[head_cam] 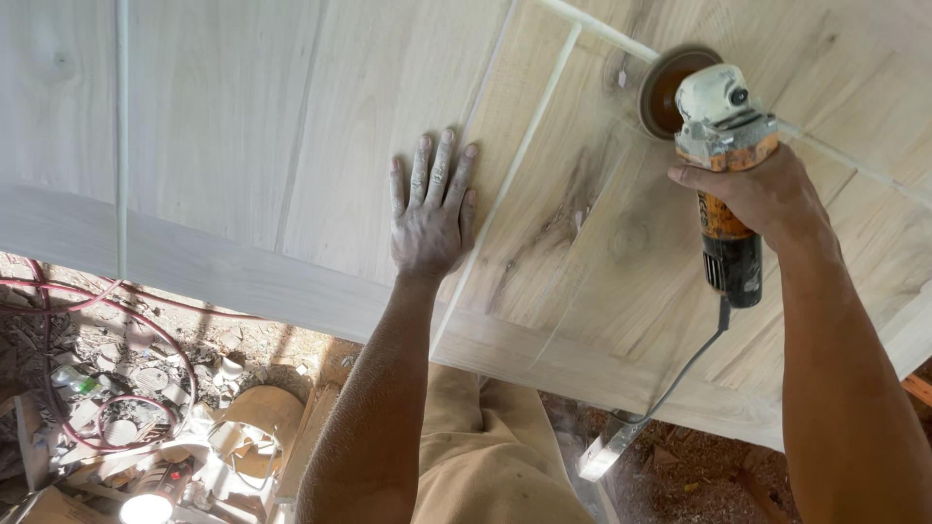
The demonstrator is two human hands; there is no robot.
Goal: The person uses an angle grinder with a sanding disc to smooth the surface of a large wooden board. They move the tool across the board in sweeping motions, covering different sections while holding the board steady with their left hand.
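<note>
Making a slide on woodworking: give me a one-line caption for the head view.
Right hand runs a grinder over a pale wooden door while the left hand lies flat on it.

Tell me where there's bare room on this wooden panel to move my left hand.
Bare wood lies left of the left hand, out to the narrow vertical groove, and below it on the bottom rail. It is crowded to the right, where the right hand holds the grinder and its sanding disc.
</note>
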